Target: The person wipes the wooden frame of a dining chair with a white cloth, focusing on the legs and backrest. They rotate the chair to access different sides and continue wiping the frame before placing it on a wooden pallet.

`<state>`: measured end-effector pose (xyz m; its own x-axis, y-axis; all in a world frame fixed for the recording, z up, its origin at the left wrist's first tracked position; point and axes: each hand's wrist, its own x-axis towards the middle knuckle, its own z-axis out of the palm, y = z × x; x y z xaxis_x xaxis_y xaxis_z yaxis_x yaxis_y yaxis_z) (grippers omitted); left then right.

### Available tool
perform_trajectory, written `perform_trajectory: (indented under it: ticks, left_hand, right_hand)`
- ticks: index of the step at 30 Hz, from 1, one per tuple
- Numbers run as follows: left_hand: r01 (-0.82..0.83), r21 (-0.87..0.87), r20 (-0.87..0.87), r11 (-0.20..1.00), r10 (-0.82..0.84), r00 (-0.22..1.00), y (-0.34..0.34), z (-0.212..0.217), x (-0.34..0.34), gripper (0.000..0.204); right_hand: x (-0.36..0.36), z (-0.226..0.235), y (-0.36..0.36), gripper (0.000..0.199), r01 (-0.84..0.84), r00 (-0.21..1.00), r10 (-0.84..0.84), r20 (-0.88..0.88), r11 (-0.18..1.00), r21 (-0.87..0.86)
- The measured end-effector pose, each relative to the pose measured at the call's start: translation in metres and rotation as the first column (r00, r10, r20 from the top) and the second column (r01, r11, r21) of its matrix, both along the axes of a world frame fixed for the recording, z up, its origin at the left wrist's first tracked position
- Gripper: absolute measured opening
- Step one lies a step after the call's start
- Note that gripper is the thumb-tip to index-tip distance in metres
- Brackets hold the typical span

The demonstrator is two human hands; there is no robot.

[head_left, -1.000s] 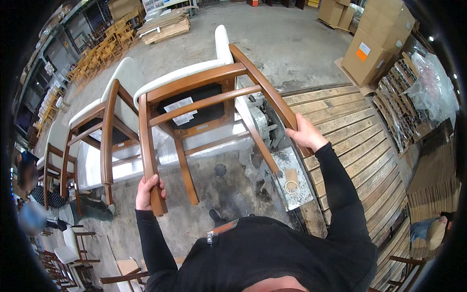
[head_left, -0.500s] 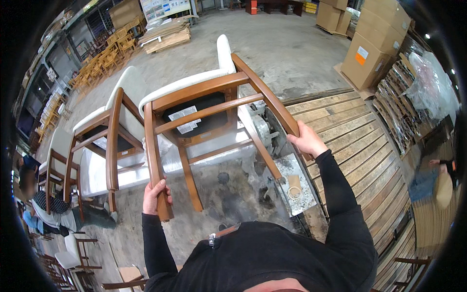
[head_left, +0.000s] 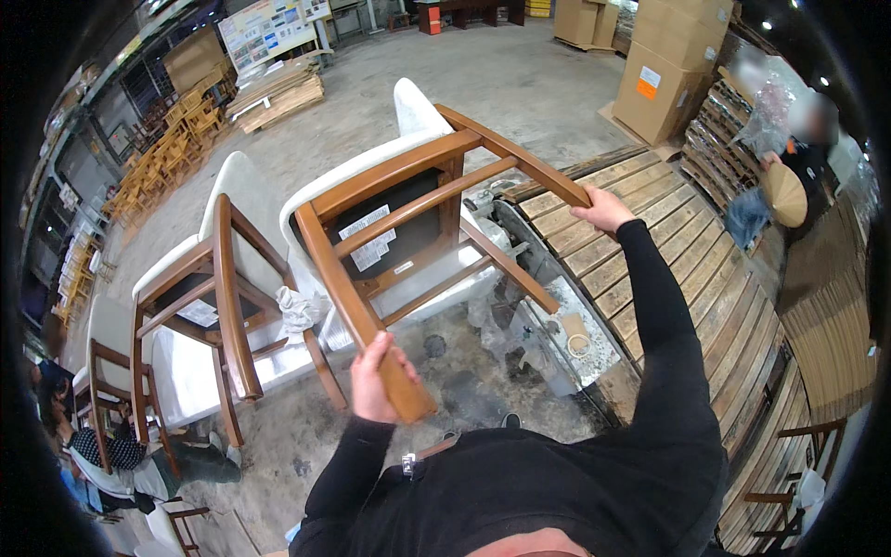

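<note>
A chair [head_left: 394,174] with a brown wooden frame and a pale upholstered seat is tipped back, its legs pointing toward me and its dark underside showing. White labels [head_left: 368,239] are stuck on that underside. My left hand [head_left: 376,381] is closed round the left leg near its end. My right hand [head_left: 605,212] grips the far end of the right leg, well out to the right. Behind the left leg, a crumpled white cloth [head_left: 299,311] lies beside a second tipped chair [head_left: 225,288] of the same kind.
Another such chair [head_left: 97,348] stands farther left, near a seated or crouching person [head_left: 102,446]. A slatted wooden platform [head_left: 650,223] runs along my right, next to a speckled metal surface [head_left: 587,348]. At the far right are cardboard boxes [head_left: 664,79] and a person holding a tan conical hat [head_left: 787,195].
The held chair has turned, with its left leg and my left hand shifting right and its right leg swinging outward. The view has shifted right, bringing the person with the conical hat further in.
</note>
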<state>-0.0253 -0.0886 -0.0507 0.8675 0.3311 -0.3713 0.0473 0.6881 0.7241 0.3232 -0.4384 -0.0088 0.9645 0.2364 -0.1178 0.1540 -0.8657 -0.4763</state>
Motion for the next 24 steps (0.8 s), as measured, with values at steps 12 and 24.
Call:
perform_trajectory:
  ticks: [12,24]
  left_hand:
    - [0.11,-0.13,0.009,0.985,-0.11,0.994,-0.032,-0.03,-0.005,0.044]
    - [0.005,0.12,0.106,0.993,-0.018,0.994,0.015,-0.026,0.047,0.037]
  right_hand:
    - [0.013,-0.009,-0.019,0.057,-0.023,0.971,0.076,0.227,0.973,-0.228]
    - [0.009,-0.009,0.002,0.054,0.061,0.908,0.025,0.419,0.98,-0.189]
